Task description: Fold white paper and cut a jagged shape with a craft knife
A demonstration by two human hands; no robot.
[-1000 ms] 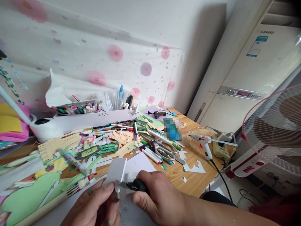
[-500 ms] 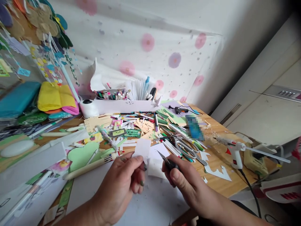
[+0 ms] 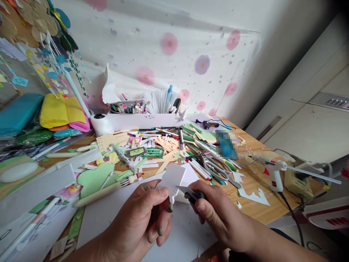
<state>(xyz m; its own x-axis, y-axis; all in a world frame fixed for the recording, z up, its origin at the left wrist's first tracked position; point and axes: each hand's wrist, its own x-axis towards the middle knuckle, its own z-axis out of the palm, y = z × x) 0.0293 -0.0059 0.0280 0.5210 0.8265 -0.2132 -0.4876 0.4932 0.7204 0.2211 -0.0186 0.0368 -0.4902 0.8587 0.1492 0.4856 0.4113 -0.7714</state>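
Note:
Between thumb and fingers, my left hand (image 3: 147, 211) pinches a small piece of white paper (image 3: 172, 176). Its lower right edge is cut unevenly and ends in a narrow tip. My right hand (image 3: 215, 211) grips a craft knife (image 3: 195, 195) with a black handle. The blade points left, close to the paper's right edge; whether they touch I cannot tell. Under both hands lies a large white sheet (image 3: 174, 236), with another white sheet (image 3: 191, 176) behind the held piece.
Scissors (image 3: 216, 167), markers (image 3: 198, 168) and paper scraps crowd the table beyond my hands. A white glue gun (image 3: 275, 171) with its cord is at the right. A rolling-pin-like rod (image 3: 100, 193) and a green paper shape (image 3: 95, 178) lie at the left. A pen box (image 3: 141, 122) stands behind.
The white paper has been turned in my left hand, so its cut edge now faces right. My right hand has brought the knife blade left, nearer the paper. The view has shifted slightly.

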